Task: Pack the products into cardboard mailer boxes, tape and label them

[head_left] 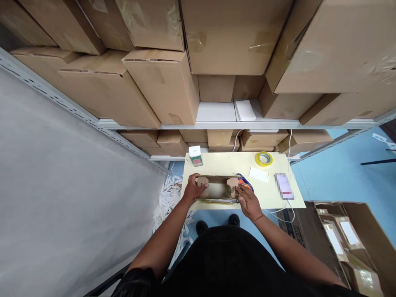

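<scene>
A small cardboard box [218, 201] lies across the front of the pale yellow table [222, 161], its top open and its pale inside showing. My left hand [193, 189] grips its left end, thumb over a short end flap. At the right end, my right hand [248, 201] has its fingers closed on the other end flap and wall. Just behind that hand sits a blue and orange tape dispenser [246, 182], partly hidden by the hand and box. A green and white small box [196, 156] stands at the table's back left.
A yellow tape roll [264, 159], a white card [259, 174] and a blurred phone [284, 186] lie on the right side. Shelves [216, 124] packed with cartons rise behind. Paper scraps [168, 198] cover the floor at left; a large open carton [368, 222] stands at right.
</scene>
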The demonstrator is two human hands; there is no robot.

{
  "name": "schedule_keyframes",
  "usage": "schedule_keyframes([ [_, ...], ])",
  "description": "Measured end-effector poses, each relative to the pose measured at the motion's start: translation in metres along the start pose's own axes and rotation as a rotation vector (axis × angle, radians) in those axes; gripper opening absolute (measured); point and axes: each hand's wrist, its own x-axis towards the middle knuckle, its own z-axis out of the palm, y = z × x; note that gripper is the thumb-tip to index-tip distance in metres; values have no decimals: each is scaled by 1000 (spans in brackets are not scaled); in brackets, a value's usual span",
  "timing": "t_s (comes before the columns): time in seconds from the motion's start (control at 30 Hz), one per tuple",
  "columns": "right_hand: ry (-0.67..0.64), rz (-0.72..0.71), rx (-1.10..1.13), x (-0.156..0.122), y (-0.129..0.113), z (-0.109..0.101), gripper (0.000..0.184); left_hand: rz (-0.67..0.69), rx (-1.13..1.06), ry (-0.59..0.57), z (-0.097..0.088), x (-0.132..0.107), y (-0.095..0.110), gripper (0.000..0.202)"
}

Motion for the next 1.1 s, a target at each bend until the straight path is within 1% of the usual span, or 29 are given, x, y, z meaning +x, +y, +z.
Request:
schedule_keyframes([
  [0.13,-52,2,9,4,-6,-4,53,2,42,-9,-1,0,1,58],
  [0.23,-85,-50,64,-1,-11,-8,55,15,56,-10,-4,-2,5,54],
  [0.33,-82,-80,118,-5,-14,-9,62,70,79,-18,-7,-6,8,46],
  [0.43,-106,-88,142,-5,-15,-9,69,121,88,-2,-9,-8,8,44],
  [0.47,-117,-88,137,-4,-16,-8,66,134,84,10,-9,-8,8,43],
  [0.5,-114,-76,125,-2,-17,-7,60,147,78,21,-9,-9,9,43],
  [0.53,-92,-47,111,-1,-18,-5,50,160,71,28,-9,-9,9,42],
  [0.6,-1,53,83,3,-19,0,33,172,47,32,-8,-9,11,43],
  [0.67,114,164,73,8,-21,8,27,144,11,22,-7,-10,12,45],
  [0.7,160,201,77,10,-21,12,28,110,-14,9,-8,-10,12,48],
  [0.77,216,228,89,13,-21,20,35,32,-56,-22,-9,-12,11,55],
  [0.83,236,217,90,15,-21,26,44,-58,-93,-56,-12,-12,11,61],
  [0.9,250,212,80,15,-21,29,50,-125,-115,-88,-15,-12,14,62],
  [1.0,260,225,64,13,-21,31,51,-173,-124,-133,-18,-10,21,55],
  [1.1,237,242,48,11,-20,30,61,-206,-93,-106,-18,-9,28,41],
])
